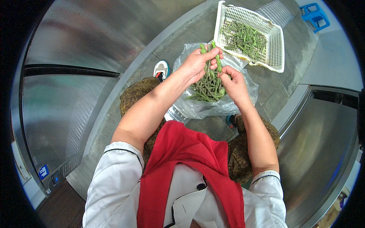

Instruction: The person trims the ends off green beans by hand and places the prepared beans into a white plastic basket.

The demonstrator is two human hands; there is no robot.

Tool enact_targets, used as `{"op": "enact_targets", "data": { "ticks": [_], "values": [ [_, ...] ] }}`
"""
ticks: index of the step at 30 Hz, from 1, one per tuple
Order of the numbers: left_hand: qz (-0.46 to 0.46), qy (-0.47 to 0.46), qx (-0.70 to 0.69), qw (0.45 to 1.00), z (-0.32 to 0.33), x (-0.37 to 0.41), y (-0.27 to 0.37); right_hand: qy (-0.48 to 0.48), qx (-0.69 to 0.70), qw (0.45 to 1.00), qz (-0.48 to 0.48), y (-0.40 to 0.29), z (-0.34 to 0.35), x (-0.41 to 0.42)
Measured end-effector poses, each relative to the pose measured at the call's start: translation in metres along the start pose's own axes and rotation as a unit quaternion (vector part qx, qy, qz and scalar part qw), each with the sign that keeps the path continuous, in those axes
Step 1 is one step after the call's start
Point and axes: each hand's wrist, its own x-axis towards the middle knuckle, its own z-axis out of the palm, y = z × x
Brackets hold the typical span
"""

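Note:
Several long green beans (219, 61) stand upright in my left hand (201, 61), their tips showing above its fingers. My right hand (234, 82) pinches the lower end of one of these beans, close below the left hand. Beneath both hands, more whole beans (206, 89) lie heaped in an open clear plastic bag (199, 109) on the floor. Beyond the bag, at the upper right, a white plastic basket (278, 47) holds short pieces of green bean (246, 40); the basket's near edge is close to the bag.
Stainless steel cabinet doors (65, 108) line the left side, and another steel appliance (319, 142) stands at the right. A blue plastic stool (315, 17) is at the far right. My shoe (161, 69) rests on grey floor tiles left of the bag.

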Motion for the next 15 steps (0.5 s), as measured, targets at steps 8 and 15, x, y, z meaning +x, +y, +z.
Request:
{"op": "enact_targets", "data": {
  "ticks": [8,15],
  "values": [
    [-0.019,0.024,-0.048,0.998,-0.0037,0.0004,-0.0033,0.122,-0.14,0.977,-0.107,-0.008,0.0095,-0.0069],
    [-0.029,0.008,-0.111,0.993,-0.0042,0.0016,-0.0057,0.128,-0.002,0.99,-0.055,-0.0047,0.0101,-0.0081]
  ]
}}
